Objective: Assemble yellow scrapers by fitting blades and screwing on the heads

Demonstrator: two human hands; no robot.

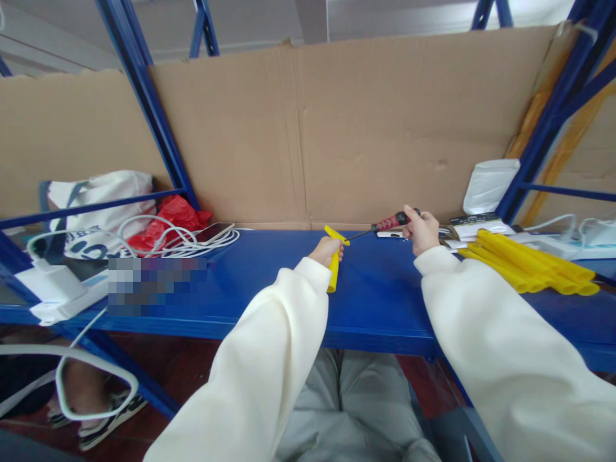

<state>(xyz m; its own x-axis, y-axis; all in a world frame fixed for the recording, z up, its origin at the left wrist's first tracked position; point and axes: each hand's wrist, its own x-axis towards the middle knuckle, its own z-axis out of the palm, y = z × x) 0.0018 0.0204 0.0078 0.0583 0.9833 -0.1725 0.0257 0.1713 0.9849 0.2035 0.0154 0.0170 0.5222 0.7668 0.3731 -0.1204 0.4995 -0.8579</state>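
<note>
My left hand point(329, 251) is closed round a yellow T-shaped piece point(333, 277), whose crossbar sticks out above the fingers and whose stem hangs below them. In my right hand point(422, 230) is a screwdriver point(391, 222) with a red and black handle, gripped near the handle's end. Its thin shaft points left and meets the yellow piece by my left fingers. The tip is too small to make out there. To the right of my right hand lies a pile of yellow tubes point(534, 263) on the blue shelf point(380, 308).
White cables point(212, 240), a red plastic bag point(166, 221) and a white cloth bag point(103, 199) lie at the left, behind a white power strip point(72, 301). Cardboard point(375, 128) walls the back. Blue metal posts point(144, 96) stand at both sides. A white pouch point(489, 185) leans at right.
</note>
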